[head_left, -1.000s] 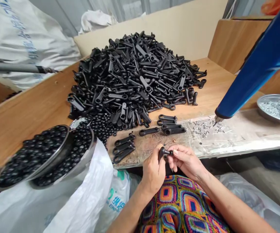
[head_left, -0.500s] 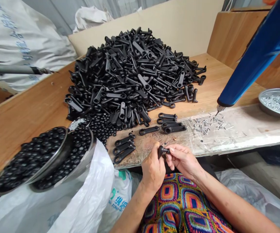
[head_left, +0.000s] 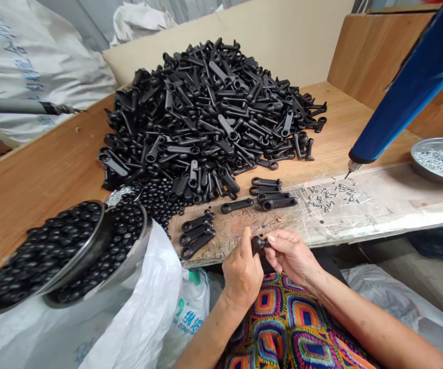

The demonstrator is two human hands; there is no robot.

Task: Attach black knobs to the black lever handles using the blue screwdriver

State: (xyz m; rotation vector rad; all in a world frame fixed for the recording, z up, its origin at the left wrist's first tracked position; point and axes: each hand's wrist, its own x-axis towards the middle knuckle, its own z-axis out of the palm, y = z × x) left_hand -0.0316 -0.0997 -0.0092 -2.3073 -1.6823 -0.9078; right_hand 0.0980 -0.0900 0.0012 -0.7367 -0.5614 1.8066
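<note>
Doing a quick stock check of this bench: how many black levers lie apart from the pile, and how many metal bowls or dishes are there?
Levers apart from the pile: 8
Bead bowls: 2
Pin dish: 1
Total: 11

Bare forearms [head_left: 367, 325] (bright diamond-patterned clothing [head_left: 294, 323])

Small-parts workshop: wood bench [head_left: 48, 154] w/ big heap of black parts [head_left: 206, 118].
</note>
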